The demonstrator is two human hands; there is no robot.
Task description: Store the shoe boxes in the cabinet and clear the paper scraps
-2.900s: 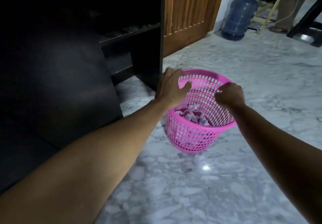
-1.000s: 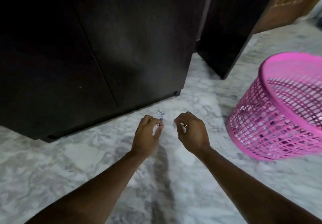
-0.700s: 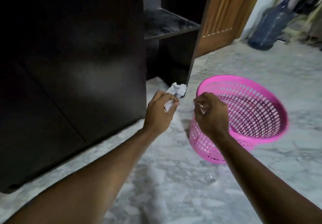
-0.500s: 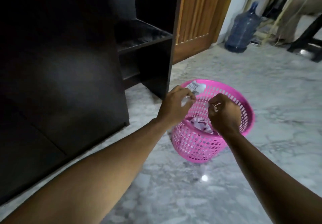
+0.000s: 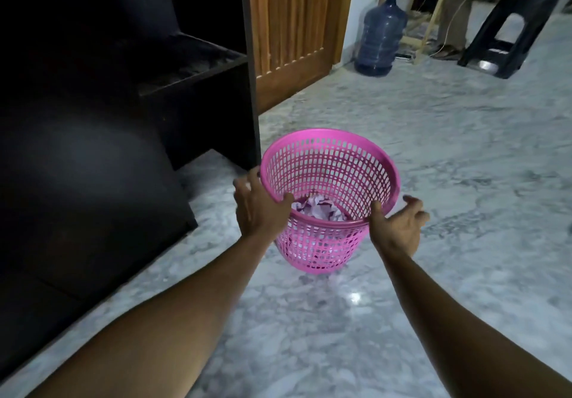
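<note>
Left hand (image 5: 258,208) and right hand (image 5: 397,227) flank pink basket (image 5: 340,162) rim.

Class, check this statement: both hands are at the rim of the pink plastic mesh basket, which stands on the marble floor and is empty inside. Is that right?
Not quite. The head view shows crumpled white and purple paper scraps at the bottom, so it is not empty. The rest holds: the left hand and right hand are at the rim of the pink plastic mesh basket, which stands on the marble floor.
</note>
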